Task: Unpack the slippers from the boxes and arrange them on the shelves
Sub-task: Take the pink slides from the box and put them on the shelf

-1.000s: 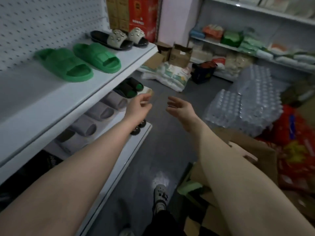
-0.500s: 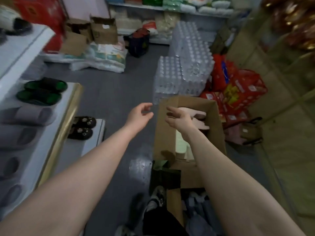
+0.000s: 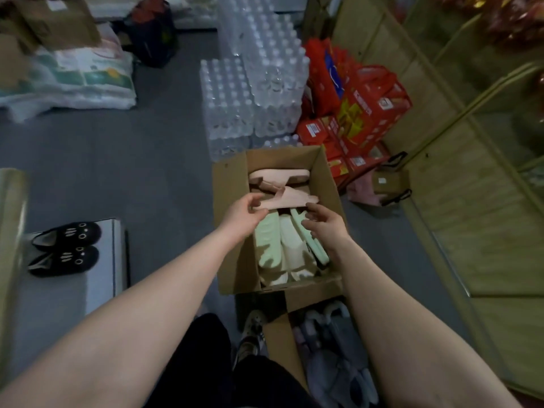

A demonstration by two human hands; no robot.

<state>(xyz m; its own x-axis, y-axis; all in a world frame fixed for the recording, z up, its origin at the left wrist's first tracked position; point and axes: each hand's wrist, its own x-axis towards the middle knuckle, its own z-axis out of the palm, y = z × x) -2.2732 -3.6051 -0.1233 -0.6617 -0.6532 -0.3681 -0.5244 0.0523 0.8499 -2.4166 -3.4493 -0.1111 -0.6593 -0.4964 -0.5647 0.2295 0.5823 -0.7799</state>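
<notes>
Where the low white shelf (image 3: 103, 269) ends at the far left, a pair of black slippers (image 3: 63, 260) lies side by side on it. Their long axes run left to right, and the cat-face toes point right, toward the aisle.

Moving right across the grey floor (image 3: 153, 160), an open cardboard box (image 3: 232, 201) stands in front of the person. The left hand (image 3: 243, 217) reaches over the box's left wall, with thumb and curled fingers pinching the left end of a pink slipper (image 3: 290, 200). That slipper lies crosswise in the box, long axis left to right, on top of the others. A second pink slipper (image 3: 279, 174) lies behind it at the far wall, turned the same way.

Nearer the person, mint-green slippers (image 3: 268, 242) stand on edge, packed together. Their long axes run from the near wall toward the pink ones.

The right hand (image 3: 325, 223) hovers over them, its fingers loosely spread and holding nothing. Its fingertips are at the near edge of the pink slipper's right end, and whether they touch it is unclear.

Below the box, grey slippers (image 3: 332, 363) fill another carton by the person's feet. Beyond the box stand water bottle packs (image 3: 256, 83), with red cartons (image 3: 365, 113) to their right.
</notes>
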